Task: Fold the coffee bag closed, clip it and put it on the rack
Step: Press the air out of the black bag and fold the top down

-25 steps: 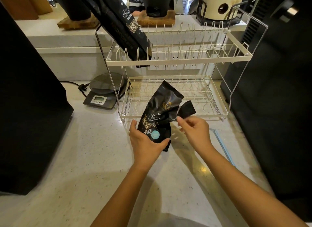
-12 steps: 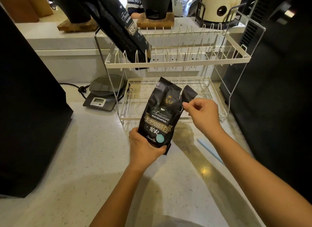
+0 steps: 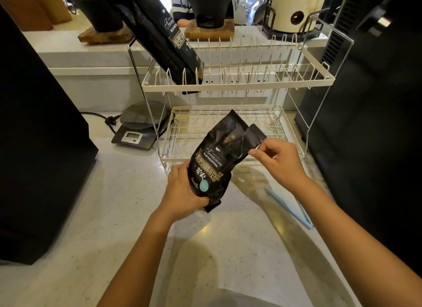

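Black coffee bag gripped by both hands, top edge unfolded.

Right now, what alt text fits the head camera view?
Two hands hold a black coffee bag over a counter: left hand grips its base, right hand pinches its top flap. A wire rack stands behind.

I stand at a coffee preparation station, likely a café bar. Evidence: a speckled stone desk; a digital brewing scale; a two-tier wire rack storing a printed coffee bag; black drippers on wooden blocks along the raised ledge; dark machine housings at both sides.
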